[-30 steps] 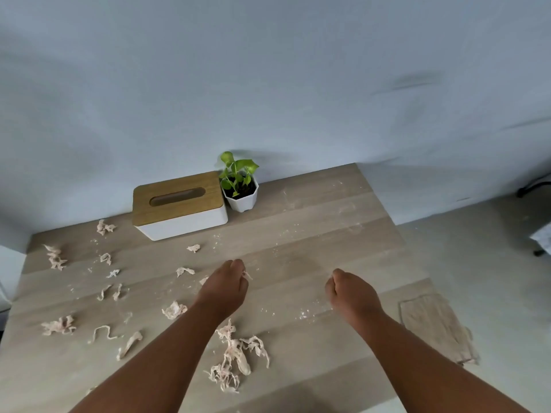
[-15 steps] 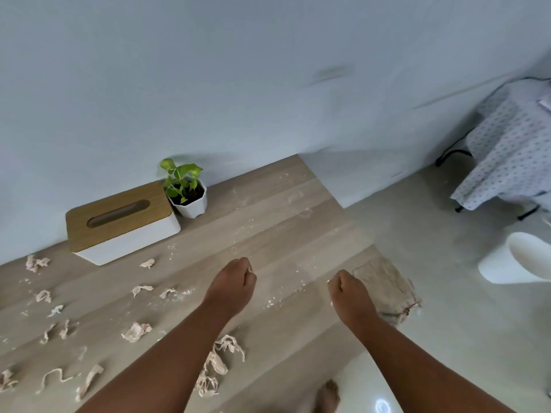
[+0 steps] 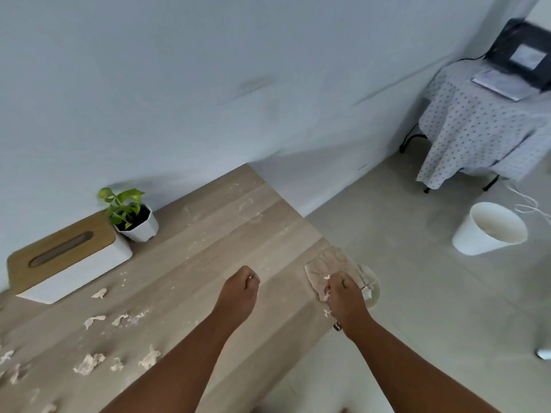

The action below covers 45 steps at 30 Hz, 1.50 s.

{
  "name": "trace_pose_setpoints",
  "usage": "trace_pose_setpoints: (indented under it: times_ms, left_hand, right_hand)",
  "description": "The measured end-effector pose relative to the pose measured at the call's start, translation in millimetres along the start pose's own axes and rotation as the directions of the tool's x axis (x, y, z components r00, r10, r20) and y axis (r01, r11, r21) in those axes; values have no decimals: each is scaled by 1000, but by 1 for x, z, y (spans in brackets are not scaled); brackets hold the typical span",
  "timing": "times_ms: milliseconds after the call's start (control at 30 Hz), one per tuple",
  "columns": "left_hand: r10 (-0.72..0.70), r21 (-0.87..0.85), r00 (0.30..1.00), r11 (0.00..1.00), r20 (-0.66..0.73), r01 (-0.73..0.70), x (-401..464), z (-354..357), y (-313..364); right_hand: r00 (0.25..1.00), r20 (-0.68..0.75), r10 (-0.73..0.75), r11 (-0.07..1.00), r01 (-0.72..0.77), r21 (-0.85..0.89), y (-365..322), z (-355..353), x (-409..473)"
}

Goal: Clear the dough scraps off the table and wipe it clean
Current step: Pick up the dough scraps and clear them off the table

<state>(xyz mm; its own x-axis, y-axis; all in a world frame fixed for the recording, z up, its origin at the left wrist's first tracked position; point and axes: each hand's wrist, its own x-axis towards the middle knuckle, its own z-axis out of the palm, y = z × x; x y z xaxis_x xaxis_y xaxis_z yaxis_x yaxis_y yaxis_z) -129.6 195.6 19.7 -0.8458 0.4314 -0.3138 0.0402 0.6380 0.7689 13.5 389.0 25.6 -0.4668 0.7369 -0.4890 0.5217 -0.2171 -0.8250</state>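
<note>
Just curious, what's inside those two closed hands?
A bit of pale dough peeks from the left hand, and scraps cling to the right hand above the cloth. Whatever else they hold is hidden by the curled fingers.

Two bare forearms come up from the bottom edge of the frame, no sleeves, watch, bracelet or ring visible on either. The left hand, near the centre of the frame, has a small pale fleck stuck at the knuckles. The right hand, a little right of centre, carries a few pale crumbs along the finger side and by the wrist; a small part of a bare foot shows at the very bottom edge, right of centre, too cut off to describe further.
</note>
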Motion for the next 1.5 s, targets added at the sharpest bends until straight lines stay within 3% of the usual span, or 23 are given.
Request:
trace_pose_setpoints:
  times_ms: [233,500,633,933,1233,1500]
  left_hand:
    - [-50,-178,996,982,73,62,-25,85,69]
    - [-78,-193,977,974,200,117,-49,184,145]
    - [-171,-259,943,934,285,248,-52,227,174]
    - [-222,-275,887,895,406,350,-40,291,206]
    - [-323,-279,818,827,477,489,27,342,216]
    - [-383,-250,758,782,528,570,81,368,203]
  right_hand:
    - [998,-19,57,988,-53,148,22,-99,21]
    - [986,-28,166,938,-149,313,49,-207,34]
    - [960,18,279,873,-261,412,59,-247,38]
    - [932,18,362,797,-319,512,83,-291,66]
    - [891,-37,453,772,-371,516,72,-326,119]
    - [832,-31,554,721,-460,518,60,-318,171]
